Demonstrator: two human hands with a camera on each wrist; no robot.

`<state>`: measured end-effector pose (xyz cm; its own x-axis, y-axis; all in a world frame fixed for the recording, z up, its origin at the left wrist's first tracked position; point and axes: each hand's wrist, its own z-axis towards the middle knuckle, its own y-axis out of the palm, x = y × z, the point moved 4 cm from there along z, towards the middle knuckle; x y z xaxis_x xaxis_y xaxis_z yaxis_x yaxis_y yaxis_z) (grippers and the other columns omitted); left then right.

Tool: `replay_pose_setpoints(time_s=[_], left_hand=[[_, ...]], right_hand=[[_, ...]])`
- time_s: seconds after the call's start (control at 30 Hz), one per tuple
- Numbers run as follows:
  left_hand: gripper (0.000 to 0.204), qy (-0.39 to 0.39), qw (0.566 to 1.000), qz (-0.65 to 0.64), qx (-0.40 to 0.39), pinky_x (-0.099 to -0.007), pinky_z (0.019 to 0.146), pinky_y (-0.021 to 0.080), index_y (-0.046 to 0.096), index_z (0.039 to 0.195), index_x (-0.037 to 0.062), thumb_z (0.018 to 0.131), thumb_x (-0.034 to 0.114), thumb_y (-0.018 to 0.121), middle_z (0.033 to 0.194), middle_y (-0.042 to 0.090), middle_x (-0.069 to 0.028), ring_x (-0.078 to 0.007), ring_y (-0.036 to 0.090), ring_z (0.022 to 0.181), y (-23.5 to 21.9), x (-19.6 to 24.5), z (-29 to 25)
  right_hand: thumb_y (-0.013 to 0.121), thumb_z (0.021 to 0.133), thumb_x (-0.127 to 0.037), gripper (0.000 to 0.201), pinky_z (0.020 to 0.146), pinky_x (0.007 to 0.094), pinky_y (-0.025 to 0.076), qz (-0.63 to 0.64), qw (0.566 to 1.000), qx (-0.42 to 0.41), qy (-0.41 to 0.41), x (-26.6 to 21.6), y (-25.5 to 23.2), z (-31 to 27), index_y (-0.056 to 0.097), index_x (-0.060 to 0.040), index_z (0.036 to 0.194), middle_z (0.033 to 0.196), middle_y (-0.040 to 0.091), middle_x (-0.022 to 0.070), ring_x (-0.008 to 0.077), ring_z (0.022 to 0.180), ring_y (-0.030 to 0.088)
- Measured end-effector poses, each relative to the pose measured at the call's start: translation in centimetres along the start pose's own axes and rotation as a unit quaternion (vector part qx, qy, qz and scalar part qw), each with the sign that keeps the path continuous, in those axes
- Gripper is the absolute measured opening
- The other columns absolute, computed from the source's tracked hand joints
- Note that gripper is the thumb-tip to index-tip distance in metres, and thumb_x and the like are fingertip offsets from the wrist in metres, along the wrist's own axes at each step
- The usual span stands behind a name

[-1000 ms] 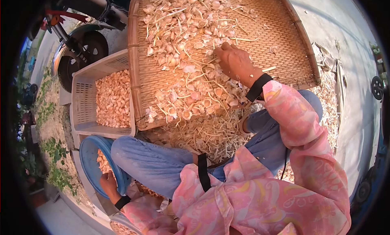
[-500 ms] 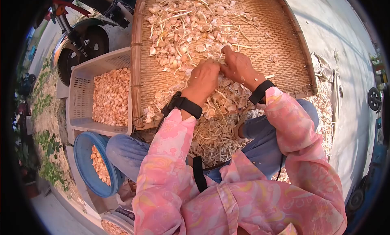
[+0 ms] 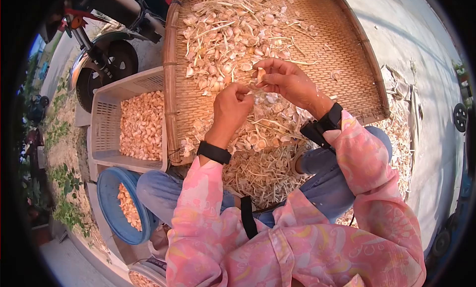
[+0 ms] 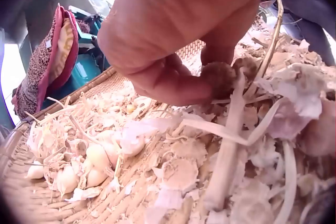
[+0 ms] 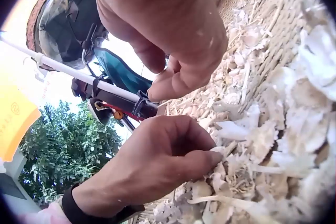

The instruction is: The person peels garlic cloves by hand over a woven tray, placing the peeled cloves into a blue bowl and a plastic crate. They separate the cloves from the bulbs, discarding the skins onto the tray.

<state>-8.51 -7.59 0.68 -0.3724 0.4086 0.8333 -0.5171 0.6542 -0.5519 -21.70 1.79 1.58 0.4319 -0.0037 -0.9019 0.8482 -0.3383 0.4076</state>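
Observation:
Over the round-edged woven bamboo tray (image 3: 347, 54), both hands work close together. The right hand (image 3: 292, 84) pinches a garlic clove (image 3: 261, 74) between thumb and fingers, raised a little over the pile. Just to its left, the left hand (image 3: 230, 111) has thumb and forefinger together at a dry brown piece of garlic husk (image 4: 218, 77), low among papery skins and stalks. A dry stalk (image 4: 227, 150) lies right below those fingertips in the left wrist view. Garlic cloves and bulbs (image 3: 213, 81) lie heaped on the tray beyond the hands.
A pale plastic crate (image 3: 106, 126) of garlic cloves stands left of the tray. Nearer the person's knee is a blue basin (image 3: 110, 207), with cloves inside. Stalks and skins (image 3: 258, 178) cover the ground between the legs. A wheel (image 3: 119, 63) stands behind the crate.
The left hand has come from the blue basin to the tray, beside the right hand. The right hand has lifted slightly and now shows a clove at its fingertips.

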Motion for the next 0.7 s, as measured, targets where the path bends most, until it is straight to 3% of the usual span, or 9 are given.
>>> replay_pose_setpoints(time_s=[0.07,0.1,0.17,0.23,0.37,0.4,0.5,0.6,0.7], left_hand=[[0.018,-0.105,0.960,-0.260,0.004,-0.0230,0.054,0.048,0.059,0.093,-0.0005,0.080,0.012,0.063,0.071,0.061,-0.0060,-0.0138,0.059,0.060,-1.3,-0.7,-0.9],[0.017,-0.114,0.926,-0.360,0.009,-0.0175,0.053,0.046,0.057,0.096,0.0015,0.084,0.013,0.061,0.075,0.061,-0.0029,-0.0084,0.058,0.062,-2.5,-0.8,-1.7],[0.016,-0.113,0.870,-0.474,0.075,-0.0182,0.053,0.047,0.058,0.096,0.0019,0.084,0.012,0.061,0.078,0.061,-0.0042,-0.0081,0.058,0.063,-6.1,-1.5,-3.1],[0.018,-0.114,0.900,-0.383,0.173,-0.0194,0.057,0.048,0.057,0.097,0.0010,0.083,0.011,0.061,0.080,0.061,-0.0046,-0.0095,0.059,0.067,-11.8,-4.1,-4.2],[0.019,-0.084,0.959,0.024,0.270,-0.0223,0.066,0.046,0.060,0.098,-0.0053,0.083,0.006,0.059,0.082,0.062,-0.0080,-0.0108,0.057,0.075,-19.8,-8.6,-5.3],[0.020,-0.059,0.960,0.055,0.267,-0.0230,0.068,0.045,0.060,0.099,-0.0062,0.083,0.006,0.059,0.084,0.062,-0.0078,-0.0107,0.056,0.076,-19.3,-6.9,-5.0],[0.020,0.020,0.989,-0.057,0.133,-0.0225,0.068,0.045,0.061,0.101,-0.0036,0.085,0.009,0.059,0.088,0.063,-0.0055,-0.0092,0.056,0.078,-12.3,-2.6,-1.7],[0.021,0.125,0.992,-0.014,0.010,-0.0302,0.067,0.047,0.060,0.098,-0.0020,0.082,0.010,0.059,0.087,0.061,-0.0119,-0.0201,0.058,0.076,-2.1,3.3,0.8],[0.022,0.215,0.968,0.124,-0.028,-0.0379,0.066,0.049,0.060,0.096,-0.0004,0.078,0.012,0.060,0.087,0.058,-0.0182,-0.0310,0.060,0.075,5.2,5.7,1.9]], right_hand=[[0.056,0.087,-0.007,0.027,0.072,0.0212,0.047,-0.044,0.998,-0.013,-0.043,-0.4,0.9,-0.5,0.054,-0.0039,0.113,0.102,0.060,0.0026,0.0082,0.084,0.059],[0.057,0.087,-0.006,0.027,0.073,0.0215,0.046,-0.061,0.997,-0.008,-0.040,-0.4,1.1,-0.5,0.054,-0.0045,0.114,0.100,0.060,0.0004,0.0072,0.086,0.057],[0.058,0.087,-0.007,0.026,0.073,0.0218,0.046,-0.048,0.996,-0.038,-0.064,-0.9,2.0,-0.7,0.054,-0.0039,0.113,0.098,0.060,0.0005,0.0078,0.085,0.057],[0.060,0.086,-0.008,0.024,0.071,0.0231,0.048,-0.023,0.994,-0.071,-0.084,-2.9,4.3,-2.5,0.054,-0.0031,0.109,0.095,0.060,0.0044,0.0093,0.082,0.058],[0.064,0.084,-0.011,0.026,0.068,0.0218,0.049,0.161,0.925,-0.305,-0.158,-7.5,11.1,-8.7,0.054,-0.0010,0.105,0.094,0.061,0.0057,0.0103,0.082,0.060],[0.063,0.084,-0.011,0.025,0.068,0.0218,0.049,0.181,0.908,-0.337,-0.172,-8.3,12.0,-9.8,0.054,-0.0010,0.105,0.094,0.061,0.0057,0.0104,0.082,0.059],[0.062,0.085,-0.012,0.023,0.067,0.0218,0.049,0.205,0.883,-0.371,-0.199,-9.6,13.0,-11.4,0.054,-0.0012,0.104,0.094,0.061,0.0056,0.0107,0.081,0.059],[0.060,0.086,-0.013,0.022,0.066,0.0217,0.048,0.206,0.878,-0.375,-0.215,-10.1,13.0,-12.1,0.054,-0.0013,0.103,0.094,0.060,0.0056,0.0110,0.081,0.058],[0.059,0.087,-0.014,0.020,0.065,0.0217,0.047,0.210,0.876,-0.371,-0.224,-10.3,12.7,-12.3,0.054,-0.0015,0.102,0.093,0.060,0.0055,0.0113,0.080,0.058]])
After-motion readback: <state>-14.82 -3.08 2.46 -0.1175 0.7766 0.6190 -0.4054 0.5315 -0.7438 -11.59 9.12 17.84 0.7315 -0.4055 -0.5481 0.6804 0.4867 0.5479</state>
